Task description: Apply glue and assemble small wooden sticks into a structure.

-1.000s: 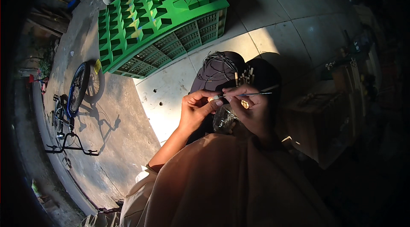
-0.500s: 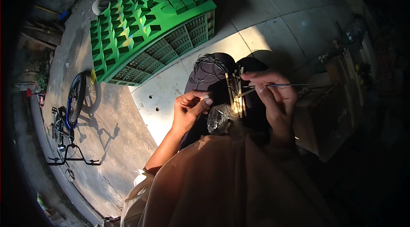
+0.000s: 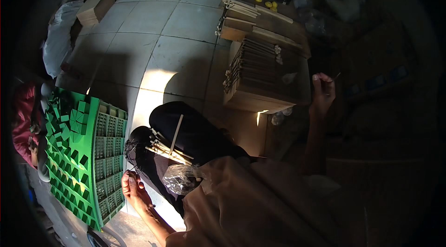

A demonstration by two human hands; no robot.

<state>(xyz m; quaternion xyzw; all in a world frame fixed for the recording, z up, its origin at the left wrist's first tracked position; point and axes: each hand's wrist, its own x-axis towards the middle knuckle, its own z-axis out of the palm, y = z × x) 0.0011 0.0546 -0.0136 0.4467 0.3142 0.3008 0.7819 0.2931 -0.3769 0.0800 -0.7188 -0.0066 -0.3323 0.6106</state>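
Open above lap (image 3: 186, 124) — sticks (image 3: 171, 152) low, crate (image 3: 106, 163) left

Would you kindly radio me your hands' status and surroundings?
Left hand near green crate, right hand far right; grips unclear. Pale sticks and clear plastic bag on lap, untouched. Black cords bunched on left knee.

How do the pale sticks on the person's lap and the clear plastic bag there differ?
The pale sticks are slender and straight, while the plastic bag is crumpled and rounded. The sticks are opaque with a dull surface; the bag is see-through and shiny. The sticks lie closer to the knees, whereas the bag sits closer to the person's torso. Both rest on the lap, over dark trousers.
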